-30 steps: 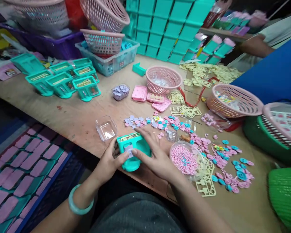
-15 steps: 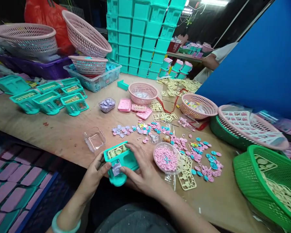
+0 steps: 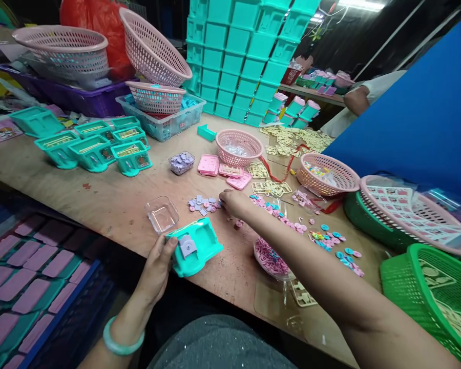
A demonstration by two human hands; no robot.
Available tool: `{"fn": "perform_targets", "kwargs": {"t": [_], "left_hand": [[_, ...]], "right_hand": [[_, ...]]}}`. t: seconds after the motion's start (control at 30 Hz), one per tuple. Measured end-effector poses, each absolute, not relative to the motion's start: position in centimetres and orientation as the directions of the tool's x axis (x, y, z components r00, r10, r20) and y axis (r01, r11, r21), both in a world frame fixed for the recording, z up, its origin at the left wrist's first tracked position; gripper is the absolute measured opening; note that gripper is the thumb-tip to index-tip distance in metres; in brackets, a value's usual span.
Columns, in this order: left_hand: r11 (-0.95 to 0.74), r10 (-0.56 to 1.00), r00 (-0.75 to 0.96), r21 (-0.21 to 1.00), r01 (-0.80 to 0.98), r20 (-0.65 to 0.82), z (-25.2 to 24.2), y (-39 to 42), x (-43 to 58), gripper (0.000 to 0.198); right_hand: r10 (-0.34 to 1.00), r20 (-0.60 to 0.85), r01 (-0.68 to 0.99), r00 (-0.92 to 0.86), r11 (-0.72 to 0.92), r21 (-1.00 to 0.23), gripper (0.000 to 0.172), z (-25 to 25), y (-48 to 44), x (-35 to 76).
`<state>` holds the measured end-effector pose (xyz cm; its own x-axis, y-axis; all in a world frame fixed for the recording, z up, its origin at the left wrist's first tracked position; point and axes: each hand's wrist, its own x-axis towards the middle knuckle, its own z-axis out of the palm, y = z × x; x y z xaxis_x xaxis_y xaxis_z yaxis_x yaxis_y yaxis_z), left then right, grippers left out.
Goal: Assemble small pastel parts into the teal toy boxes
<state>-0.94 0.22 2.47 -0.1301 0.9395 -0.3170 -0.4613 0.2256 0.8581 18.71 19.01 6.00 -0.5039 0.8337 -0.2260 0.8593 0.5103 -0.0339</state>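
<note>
Blue crate [image 3: 26, 287]: sits below the table edge at far left, filled with rows of pink-topped teal pieces.
Left hand [image 3: 157, 266]: closed on the near left corner of the teal toy body [image 3: 202, 248], thumb on top by the lilac knob [image 3: 187, 246], fingers underneath; a green bangle [image 3: 121, 342] is on the wrist.
Teal toy body: lies tilted at the near edge of the wooden table [image 3: 111, 200], just in front of the clear tray [image 3: 162, 213].
Lilac pieces [image 3: 202, 204]: scattered flat on the table beyond the body, close together.
Right hand [image 3: 234, 201]: reaches forward, fingertips down at the right edge of the lilac pieces; whether they pinch one already I cannot tell, since the knuckles hide the tips.
Pink-piece bowl [image 3: 271, 259]: under the right forearm, partly hidden by it.
Pink basket [image 3: 328, 174] and green basket [image 3: 438, 287]: well to the right, untouched.
Doing it well: in my judgement, lift one lilac piece with thumb and forefinger, keep the forearm clear of the bowl, and hold the teal body steady with the knob side up.
</note>
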Motion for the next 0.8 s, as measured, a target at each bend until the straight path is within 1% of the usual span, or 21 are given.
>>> {"fn": "perform_targets", "kwargs": {"t": [0.07,0.1,0.13,0.17,0.2,0.23,0.27,0.3,0.37,0.43,0.53,0.67,0.8], "left_hand": [[0.230,0.943,-0.111,0.858,-0.459,-0.312,2.4,0.3,-0.9,0.051],[0.227,0.946,-0.108,0.860,-0.458,-0.307,2.4,0.3,-0.9,0.050],[0.217,0.948,-0.113,0.863,-0.457,-0.298,2.4,0.3,-0.8,0.049],[0.203,0.950,-0.124,0.867,-0.454,-0.287,2.4,0.3,-0.7,0.048],[0.187,0.952,-0.137,0.873,-0.451,-0.274,2.5,0.3,-0.5,0.046],[0.168,0.954,-0.150,0.879,-0.447,-0.259,2.5,0.3,-0.3,0.045],[0.152,0.958,-0.157,0.885,-0.440,-0.242,2.6,0.2,-0.1,0.045],[0.140,0.962,-0.155,0.892,-0.431,-0.226,2.7,0.2,0.2,0.046],[0.129,0.970,-0.137,0.906,-0.404,-0.200,3.0,0.3,0.7,0.046],[0.129,0.975,-0.121,0.921,-0.369,-0.186,3.2,0.3,1.1,0.045],[0.119,0.980,-0.116,0.939,-0.322,-0.164,3.4,0.3,1.6,0.046],[0.094,0.981,-0.135,0.955,-0.281,-0.137,3.4,0.2,1.9,0.047],[0.088,0.980,-0.150,0.956,-0.281,-0.134,3.3,0.0,2.0,0.049]], "right_hand": [[0.835,-0.226,0.859,-0.502,0.511,-0.024,0.022,6.3,19.0,18.6],[0.848,-0.191,0.867,-0.494,0.497,-0.039,0.022,6.7,18.6,18.8],[0.867,-0.125,0.876,-0.482,0.475,-0.087,0.020,7.2,17.7,18.9],[0.884,-0.036,0.873,-0.467,0.454,-0.177,0.017,7.8,16.4,19.1],[0.896,0.068,0.847,-0.438,0.437,-0.302,0.014,8.3,14.7,19.2],[0.898,0.168,0.779,-0.408,0.438,-0.449,0.011,8.9,12.6,19.3],[0.889,0.232,0.679,-0.396,0.453,-0.578,0.010,9.3,10.3,19.3],[0.881,0.272,0.585,-0.388,0.464,-0.666,0.011,9.6,8.0,19.2],[0.889,0.309,0.463,-0.337,0.442,-0.768,0.013,9.5,3.9,18.9],[0.916,0.303,0.415,-0.263,0.391,-0.822,0.011,8.9,1.2,18.6],[0.948,0.260,0.393,-0.186,0.314,-0.864,0.009,7.7,0.1,18.5],[0.953,0.245,0.380,-0.177,0.296,-0.876,0.009,7.1,0.4,18.7],[0.950,0.259,0.391,-0.174,0.308,-0.867,0.007,7.2,-0.1,18.6]]}}
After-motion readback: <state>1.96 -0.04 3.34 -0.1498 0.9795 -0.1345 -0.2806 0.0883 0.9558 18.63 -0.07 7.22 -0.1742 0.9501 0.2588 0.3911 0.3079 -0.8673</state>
